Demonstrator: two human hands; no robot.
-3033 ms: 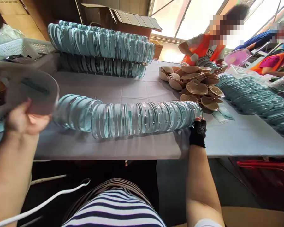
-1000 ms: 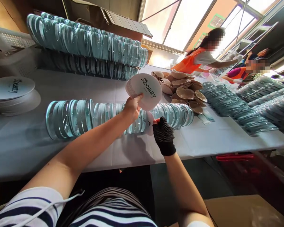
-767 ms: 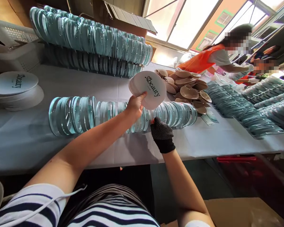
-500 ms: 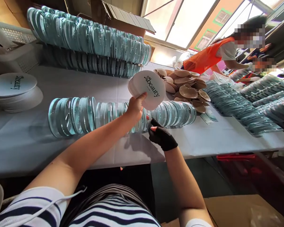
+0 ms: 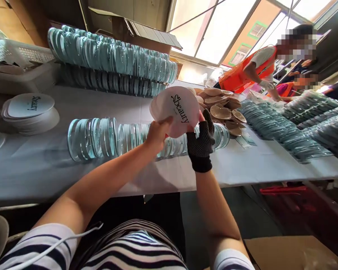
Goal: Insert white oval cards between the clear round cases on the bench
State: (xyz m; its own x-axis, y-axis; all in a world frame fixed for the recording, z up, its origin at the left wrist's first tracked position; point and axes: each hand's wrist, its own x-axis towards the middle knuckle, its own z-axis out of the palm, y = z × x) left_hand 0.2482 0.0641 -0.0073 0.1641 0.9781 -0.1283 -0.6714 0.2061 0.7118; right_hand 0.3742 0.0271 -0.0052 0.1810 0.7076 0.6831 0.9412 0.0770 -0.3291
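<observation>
My left hand grips a fanned stack of round white cards, its thumb on the face of the front one. That front card bears dark lettering reading "beauty". My right hand, in a black dotted glove with bare fingertips, has its fingers closed at the right edge of the front card; some fingers are hidden behind. Just beneath both hands, a row of clear, bluish round discs stands on edge along the table. The cards and hands cover the middle of that row.
More round cards are piled at left, near a white plastic basket. Stacked rows of discs line the back. Beige oval pieces are heaped at right, before further disc rows. A person in an orange vest works beyond.
My right hand has risen from the disc row to the right edge of the cards. My left hand still holds the stack, in nearly the same place. The view has shifted slightly.
</observation>
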